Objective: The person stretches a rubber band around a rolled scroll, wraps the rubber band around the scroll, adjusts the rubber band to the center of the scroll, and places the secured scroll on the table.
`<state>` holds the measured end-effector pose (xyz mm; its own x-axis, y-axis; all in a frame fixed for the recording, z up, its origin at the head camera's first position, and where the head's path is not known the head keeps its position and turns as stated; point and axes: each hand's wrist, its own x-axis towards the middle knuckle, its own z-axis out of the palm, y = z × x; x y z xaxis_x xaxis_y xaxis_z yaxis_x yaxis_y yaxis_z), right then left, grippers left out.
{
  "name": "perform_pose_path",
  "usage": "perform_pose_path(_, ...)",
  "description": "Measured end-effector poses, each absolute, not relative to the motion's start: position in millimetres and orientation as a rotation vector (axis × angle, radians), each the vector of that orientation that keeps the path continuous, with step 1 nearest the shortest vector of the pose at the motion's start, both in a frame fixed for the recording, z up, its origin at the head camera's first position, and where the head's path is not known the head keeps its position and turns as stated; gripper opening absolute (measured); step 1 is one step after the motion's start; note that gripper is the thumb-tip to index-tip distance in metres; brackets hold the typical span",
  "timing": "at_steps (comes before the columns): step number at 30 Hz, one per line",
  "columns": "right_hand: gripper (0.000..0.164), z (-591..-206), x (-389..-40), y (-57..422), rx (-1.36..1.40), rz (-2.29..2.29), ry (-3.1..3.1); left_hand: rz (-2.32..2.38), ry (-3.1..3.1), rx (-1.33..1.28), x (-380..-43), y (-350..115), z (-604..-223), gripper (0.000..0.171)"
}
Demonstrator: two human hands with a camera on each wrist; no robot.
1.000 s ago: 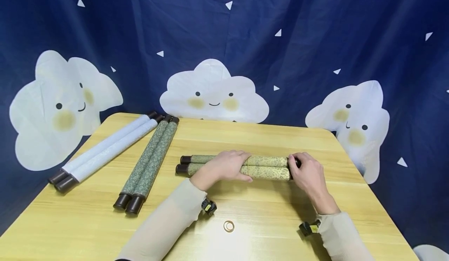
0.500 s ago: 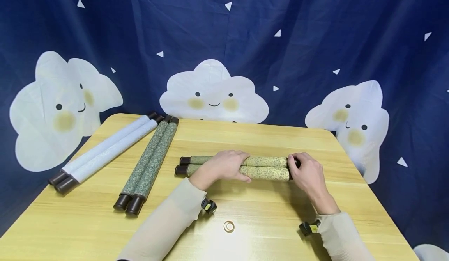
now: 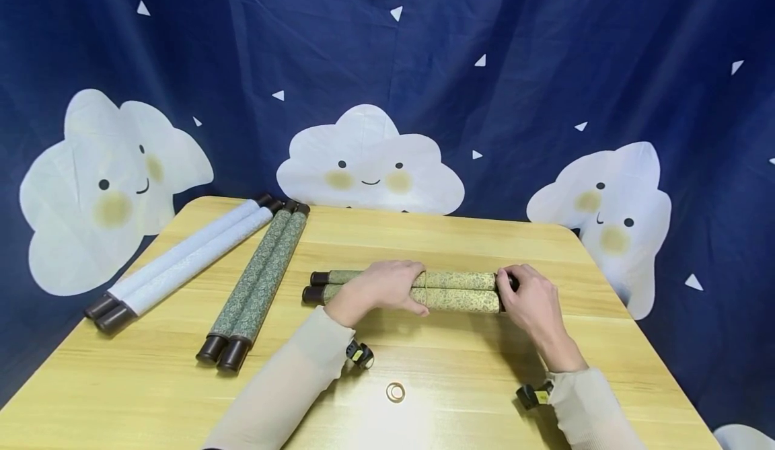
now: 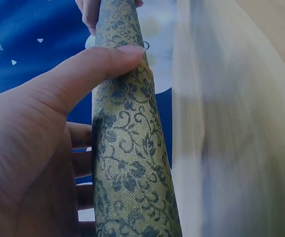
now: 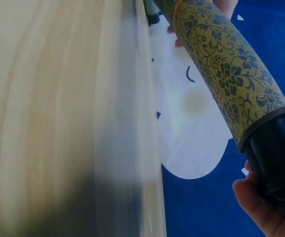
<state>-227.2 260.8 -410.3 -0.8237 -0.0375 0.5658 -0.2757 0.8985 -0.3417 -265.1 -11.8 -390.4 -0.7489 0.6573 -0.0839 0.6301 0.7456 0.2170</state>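
A yellow-green floral brocade scroll (image 3: pixel 463 299), rolled from both ends into two side-by-side rolls with dark end caps, lies crosswise in the middle of the head view. Around its middle runs a thin band (image 5: pixel 178 14). My left hand (image 3: pixel 387 284) grips the rolls just left of that band. Its thumb (image 4: pixel 120 59) presses on the near roll in the left wrist view, the fingers reaching over the far side. At the right end, my right hand (image 3: pixel 534 305) holds the dark end caps (image 5: pixel 273 153). That hand hides part of them.
On the wooden table (image 3: pixel 460 383), a dark green double scroll (image 3: pixel 260 282) and a pale blue one (image 3: pixel 194 255) lie slanted at the left. A small brown ring-shaped loop (image 3: pixel 395 392) lies near the front. A blue cloud-print curtain (image 3: pixel 387 46) hangs behind.
My left hand has shifted slightly left along the scroll, so its fingertips sit at the band's left side. My right hand stays on the end caps.
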Motion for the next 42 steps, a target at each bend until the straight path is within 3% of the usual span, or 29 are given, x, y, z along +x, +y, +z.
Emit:
perform_pose_path(7, 0.028, -413.3, -225.3, 256.1, 0.242, 0.568, -2.488, 0.376, 2.763, 1.163, -264.7, -7.3, -394.0, 0.11)
perform_pose_path(14, 0.03, -412.0, -224.4, 252.9, 0.237, 0.578, -2.494, 0.262, 2.771, 1.192, -265.5, -5.3, -396.0, 0.098)
perform_pose_path(25, 0.03, -408.9, -225.8, 261.8, 0.2, 0.565, -2.509, 0.303, 2.754, 1.071, -268.2, -13.3, -393.9, 0.094)
perform_pose_path(31, 0.03, -407.1, -227.3, 264.1, 0.203, 0.559, -2.51, 0.308, 2.75, 1.058, -272.4, -19.2, -394.3, 0.094)
perform_pose_path(38, 0.028, -408.8, -227.1, 261.5, 0.216, 0.57, -2.477, 0.334, 2.733, 1.132, -270.3, -16.7, -395.2, 0.107)
perform_pose_path(42, 0.028, -409.1, -227.0, 260.2, 0.221, 0.571, -2.476, 0.333, 2.741, 1.125, -269.5, -15.7, -395.6, 0.101)
